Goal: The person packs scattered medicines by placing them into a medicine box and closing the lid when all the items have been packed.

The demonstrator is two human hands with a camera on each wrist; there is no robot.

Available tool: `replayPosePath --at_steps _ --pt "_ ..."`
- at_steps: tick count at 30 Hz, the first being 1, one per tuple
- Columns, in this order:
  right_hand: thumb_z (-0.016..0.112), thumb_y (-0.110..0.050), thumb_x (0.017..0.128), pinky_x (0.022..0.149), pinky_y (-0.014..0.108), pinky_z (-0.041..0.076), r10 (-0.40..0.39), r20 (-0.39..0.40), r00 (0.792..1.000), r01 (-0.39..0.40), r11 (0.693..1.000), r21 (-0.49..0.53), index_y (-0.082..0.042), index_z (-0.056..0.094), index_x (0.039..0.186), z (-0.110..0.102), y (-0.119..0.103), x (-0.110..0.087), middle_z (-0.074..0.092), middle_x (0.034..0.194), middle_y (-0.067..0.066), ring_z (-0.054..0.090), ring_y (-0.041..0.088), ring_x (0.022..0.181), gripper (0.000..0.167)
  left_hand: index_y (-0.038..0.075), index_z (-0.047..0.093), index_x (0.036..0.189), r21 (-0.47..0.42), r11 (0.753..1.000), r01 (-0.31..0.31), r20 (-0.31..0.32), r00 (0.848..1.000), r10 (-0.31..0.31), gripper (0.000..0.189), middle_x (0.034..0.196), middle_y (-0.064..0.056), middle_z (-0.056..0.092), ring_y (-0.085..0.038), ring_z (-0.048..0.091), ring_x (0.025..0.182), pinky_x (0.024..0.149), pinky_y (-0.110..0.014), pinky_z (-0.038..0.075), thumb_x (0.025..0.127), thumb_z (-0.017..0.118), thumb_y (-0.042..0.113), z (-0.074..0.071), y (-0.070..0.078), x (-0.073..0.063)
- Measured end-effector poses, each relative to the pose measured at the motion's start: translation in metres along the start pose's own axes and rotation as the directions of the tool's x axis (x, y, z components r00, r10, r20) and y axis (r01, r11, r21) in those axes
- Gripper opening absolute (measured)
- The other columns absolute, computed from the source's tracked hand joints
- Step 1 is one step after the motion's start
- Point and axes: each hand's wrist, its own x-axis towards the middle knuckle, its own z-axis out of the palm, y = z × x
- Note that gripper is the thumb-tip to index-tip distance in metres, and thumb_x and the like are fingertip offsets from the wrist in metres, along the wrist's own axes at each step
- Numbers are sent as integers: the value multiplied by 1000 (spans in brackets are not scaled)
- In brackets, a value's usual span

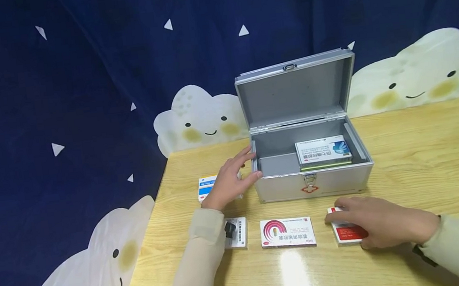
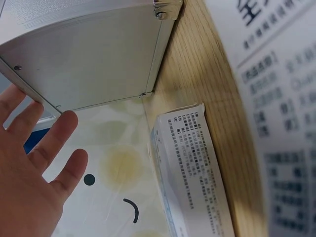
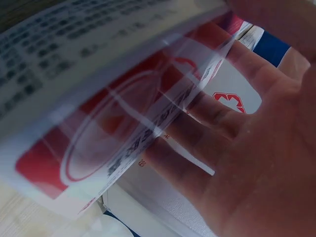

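Observation:
An open silver first-aid case (image 1: 279,189) with a red cross stands on the table, its lid raised. My left hand (image 1: 230,179) rests its fingertips at the case's left rim, fingers loosely spread; the left wrist view shows these fingers (image 2: 54,138) beside the side wall. In front of the case, my right hand (image 1: 384,219) grips a red and white medicine box (image 1: 349,233) across its top, thumb at the near edge and fingers at the far edge. The right wrist view shows the box's printed face (image 3: 113,123) close up against the fingers. Inside the case, a white and blue medicine box (image 1: 321,150) lies on the right side.
A white medicine box with pink arcs (image 1: 287,233) lies in front of the case. To its left is a grey and white box (image 1: 240,233), partly behind the left sleeve. A blue and white box (image 1: 206,188) sits behind the left hand. A dark blue curtain (image 1: 201,47) hangs behind the table.

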Motion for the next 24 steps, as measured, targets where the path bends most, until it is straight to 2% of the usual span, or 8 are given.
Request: replayPosePath --at_steps 5,11,16,24 --pt "84 -12 54 75 34 48 -25 -32 999 24 1000 -16 -36 60 121 -2 -1 2 51 103 -12 49 8 89 75 27 46 148 -2 1000 16 -2 1000 -16 61 164 16 25 -24 56 129 118 -50 32 94 61 50 -2 1 0" --pt "84 -11 56 77 35 49 -10 6 1000 10 1000 5 -34 60 121 -4 -4 3 51 106 -11 51 9 91 73 26 46 148 -21 1000 10 4 1000 -10 61 165 12 26 -29 55 126 108 -52 41 93 61 49 -2 1 -1" --pt "84 -12 57 77 36 49 0 17 1000 0 1000 10 -35 60 122 -4 -5 3 51 108 -11 51 10 91 73 27 46 149 -23 1000 20 8 1000 -20 62 165 16 24 -30 55 125 104 -51 44 93 61 50 -2 1 -2" --pt "82 -9 54 78 35 48 -43 -27 999 44 999 13 -32 61 120 -5 -3 3 51 104 -13 50 8 92 73 26 44 150 -11 999 38 39 999 -37 63 165 18 23 -26 55 123 102 -48 46 94 60 51 -3 4 -1"
